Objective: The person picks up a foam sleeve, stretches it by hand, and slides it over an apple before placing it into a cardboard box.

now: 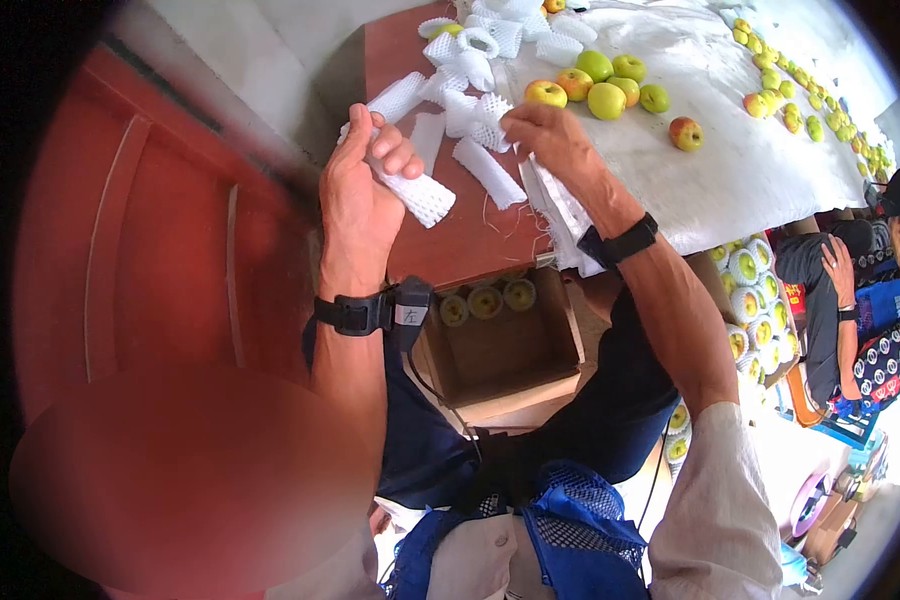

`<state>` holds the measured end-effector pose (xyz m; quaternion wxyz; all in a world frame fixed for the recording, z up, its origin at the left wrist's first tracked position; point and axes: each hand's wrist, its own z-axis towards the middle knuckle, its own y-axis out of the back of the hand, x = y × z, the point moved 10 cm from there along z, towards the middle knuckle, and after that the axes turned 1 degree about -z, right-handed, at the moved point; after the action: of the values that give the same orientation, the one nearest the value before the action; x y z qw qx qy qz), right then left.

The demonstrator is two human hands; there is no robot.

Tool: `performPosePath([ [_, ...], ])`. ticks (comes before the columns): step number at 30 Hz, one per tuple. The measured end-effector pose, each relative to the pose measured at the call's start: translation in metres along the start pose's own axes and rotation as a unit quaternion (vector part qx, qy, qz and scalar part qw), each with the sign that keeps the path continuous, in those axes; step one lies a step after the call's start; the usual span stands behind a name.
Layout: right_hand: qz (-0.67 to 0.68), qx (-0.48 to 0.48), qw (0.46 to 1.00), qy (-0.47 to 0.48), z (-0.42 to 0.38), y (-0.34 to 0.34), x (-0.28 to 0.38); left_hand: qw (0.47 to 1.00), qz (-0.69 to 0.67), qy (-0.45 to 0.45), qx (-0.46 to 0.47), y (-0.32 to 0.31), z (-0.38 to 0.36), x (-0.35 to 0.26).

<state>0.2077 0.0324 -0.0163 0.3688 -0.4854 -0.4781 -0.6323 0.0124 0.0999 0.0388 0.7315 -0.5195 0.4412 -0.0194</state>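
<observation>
My left hand (362, 190) grips a white foam net sleeve (416, 193) above the brown table edge. My right hand (552, 140) rests on the white cloth by the pile of foam net sleeves (478, 60), its fingers pinching at one sleeve (490, 118). Both wrists wear black bands. A cluster of green and yellow-red apples (598, 84) lies just beyond my right hand on the white-covered table (750, 170).
A cardboard box (500, 345) below the table edge holds three wrapped apples at its far end. More boxed wrapped apples (755, 300) stand at the right. Another person (870, 290) stands at the right edge. Small fruit (810, 100) line the far side.
</observation>
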Motion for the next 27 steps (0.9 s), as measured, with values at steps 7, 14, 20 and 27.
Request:
performPosePath([
  [7,-0.182,-0.193,0.963,0.043,0.041,0.044,-0.033,1.0,0.012,-0.013,-0.01,0.0,-0.001,-0.001],
  [14,-0.063,-0.094,0.991,-0.077,0.039,0.037,-0.056,0.999,0.031,-0.012,-0.015,0.006,0.001,0.0],
  [20,-0.027,-0.132,0.991,0.021,0.001,0.036,0.016,0.969,0.246,-0.017,-0.024,-0.001,0.002,0.009],
  [27,0.001,-0.132,0.99,0.057,-0.031,0.001,0.06,0.904,0.416,-0.092,-0.035,-0.03,-0.007,0.012],
])
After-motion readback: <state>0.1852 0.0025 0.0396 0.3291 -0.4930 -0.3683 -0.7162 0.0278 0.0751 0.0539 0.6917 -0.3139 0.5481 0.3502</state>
